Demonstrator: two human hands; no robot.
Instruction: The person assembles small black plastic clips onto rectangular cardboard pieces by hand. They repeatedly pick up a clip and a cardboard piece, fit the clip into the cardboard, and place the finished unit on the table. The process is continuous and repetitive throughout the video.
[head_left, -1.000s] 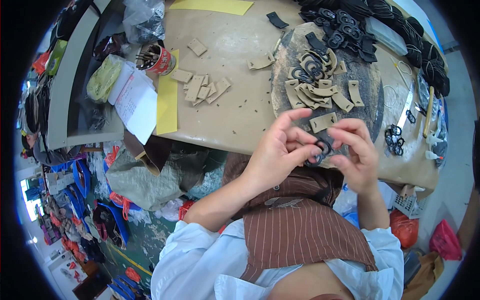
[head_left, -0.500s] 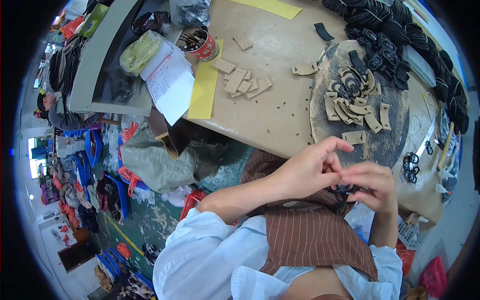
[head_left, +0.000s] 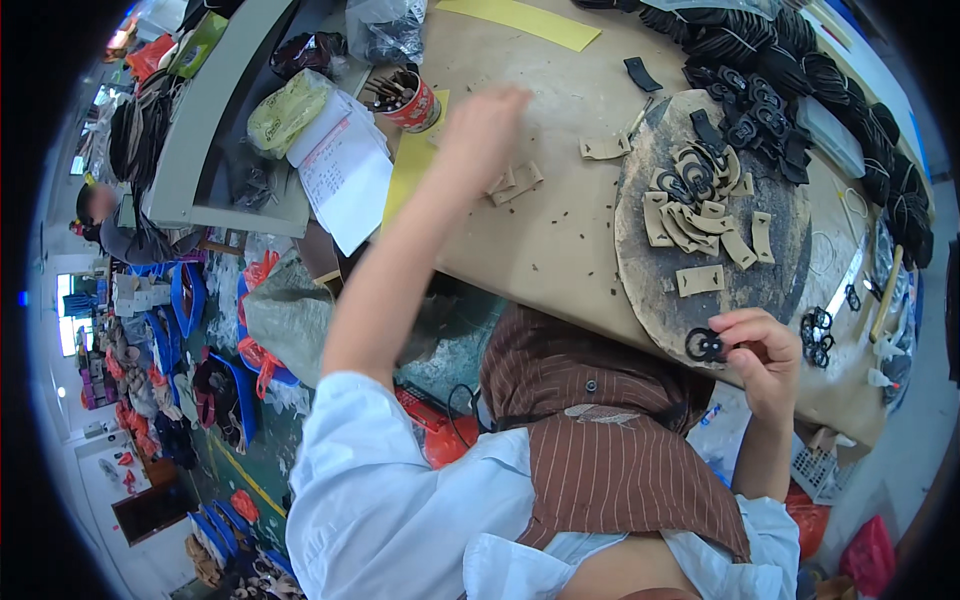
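Note:
Between the thumb and fingers of my right hand point(head_left: 765, 362) is a black ring-shaped buckle point(head_left: 703, 345), held over the near edge of a round worn board point(head_left: 648, 305). My left hand point(head_left: 484, 128) reaches far across the table, over a small pile of beige tabs point(head_left: 520, 184) that it partly covers. Motion smears its fingers, so I cannot tell whether they grip anything. On the board sits a cluster of beige strap pieces, some with black buckles, and one single beige piece point(head_left: 700, 280) lies nearest my right hand.
Black buckles and straps point(head_left: 765, 110) are heaped at the board's far right, with bundled black cord point(head_left: 820, 75) behind. A red cup of tools point(head_left: 415, 108), written sheets point(head_left: 345, 175) and a yellow strip point(head_left: 520, 22) lie leftward and far. More black rings point(head_left: 817, 337) rest at right.
My left hand has left my right hand and swung away, far and left, to the beige tabs. My right hand has turned slightly, and the black buckle now shows clearly.

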